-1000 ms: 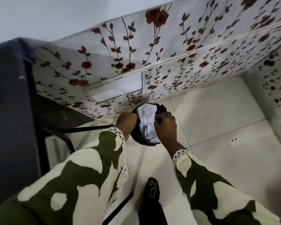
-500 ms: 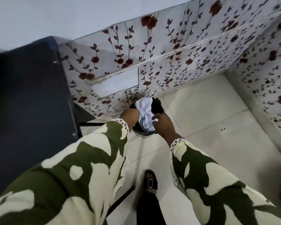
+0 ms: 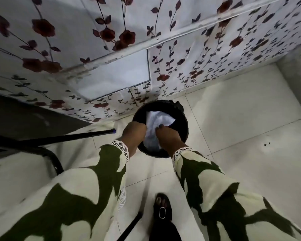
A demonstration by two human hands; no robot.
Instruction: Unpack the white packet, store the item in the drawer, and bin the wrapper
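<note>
I see both hands inside the black bin [image 3: 184,119]. My left hand [image 3: 135,130] and right hand [image 3: 166,134] are closed on the white wrapper [image 3: 157,120].

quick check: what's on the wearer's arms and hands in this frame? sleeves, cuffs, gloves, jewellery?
Both arms wear loose, wide sleeves in cream with large dark olive-green blotches. Each sleeve ends at the wrist in a white openwork lace cuff: left cuff, right cuff. The left hand and right hand are bare, no gloves. No watch, ring or bracelet shows. A fingernail on the right hand looks dark, possibly polish.
</note>
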